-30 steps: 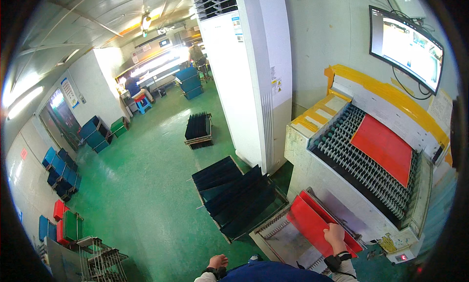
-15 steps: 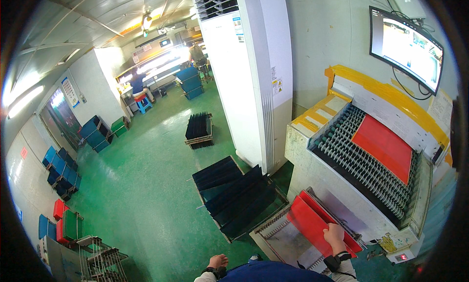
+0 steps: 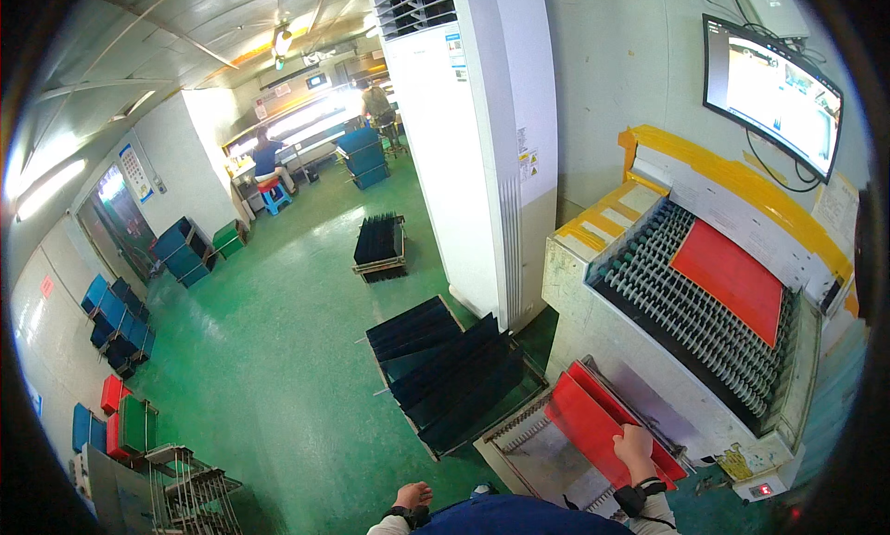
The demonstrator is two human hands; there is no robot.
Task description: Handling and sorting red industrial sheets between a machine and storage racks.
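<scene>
My right hand (image 3: 634,446) is closed at the upper edge of a red flat panel (image 3: 584,429) that stands tilted in a slotted rack (image 3: 527,427). Another red panel (image 3: 604,392) leans just behind it in the same rack. Down at the lower middle, my left hand (image 3: 413,496) hangs near my body, its fingers curled with nothing seen in them. On the roller conveyor (image 3: 640,285) at the right lies one more red panel (image 3: 730,283), flat on the rollers.
Left of the red panels stands a rack of dark panels (image 3: 454,377), with a smaller one (image 3: 379,243) beyond. A tall white air conditioner (image 3: 464,164) rises behind. Metal racks (image 3: 190,493) stand at lower left. Two people (image 3: 267,155) are far off; a monitor (image 3: 771,95) hangs at upper right.
The view has shifted very slightly. Both hands keep their places, the right one still at the red panel's edge.
</scene>
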